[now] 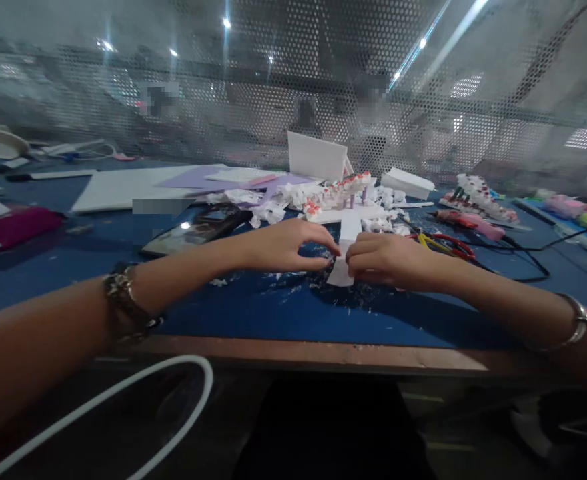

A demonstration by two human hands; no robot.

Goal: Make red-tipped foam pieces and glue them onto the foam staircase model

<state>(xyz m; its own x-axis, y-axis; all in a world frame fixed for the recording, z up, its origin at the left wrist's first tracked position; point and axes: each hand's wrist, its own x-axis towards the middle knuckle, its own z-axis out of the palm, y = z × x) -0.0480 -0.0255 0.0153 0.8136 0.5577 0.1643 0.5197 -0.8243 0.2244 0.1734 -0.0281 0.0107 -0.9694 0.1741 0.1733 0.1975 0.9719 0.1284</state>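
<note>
My left hand [286, 245] and my right hand [381, 260] meet over a small white strip of paper or foam [341, 272] lying on the blue mat [253, 307]. The left fingers are pinched at the strip's upper edge. The right fingers are curled down onto its right side. A taller white strip [349, 227] stands just behind them. I wear a dark bracelet on the left wrist and a silver bangle on the right.
Behind the hands stands a white and purple model with red dots [341, 190], ringed by white scraps. A phone [193, 230] lies left. Red-handled scissors [446, 245], a pink glue gun [468, 222] and cables lie right. White sheets [123, 187] sit back left.
</note>
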